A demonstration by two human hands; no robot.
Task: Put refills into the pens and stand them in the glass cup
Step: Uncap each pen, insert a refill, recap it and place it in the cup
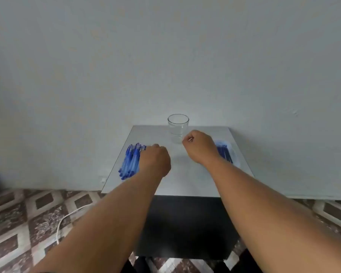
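Note:
A clear glass cup (pixel 178 127) stands upright and empty at the back middle of the small grey table (pixel 185 180). A pile of blue pens (pixel 129 161) lies on the table's left side. My left hand (pixel 154 160) rests over the right edge of that pile with its fingers curled down out of sight, so whether it holds a pen is hidden. On the right lies a clear packet of blue refills (pixel 226 153), partly covered by my right wrist. My right hand (pixel 199 147) hovers in a fist just right of the cup, with nothing visible in it.
The table stands against a plain pale wall (pixel 165 56) and has a black front (pixel 185 225). A patterned tile floor (pixel 28 223) lies around it, with a white cable (pixel 67 217) on the left.

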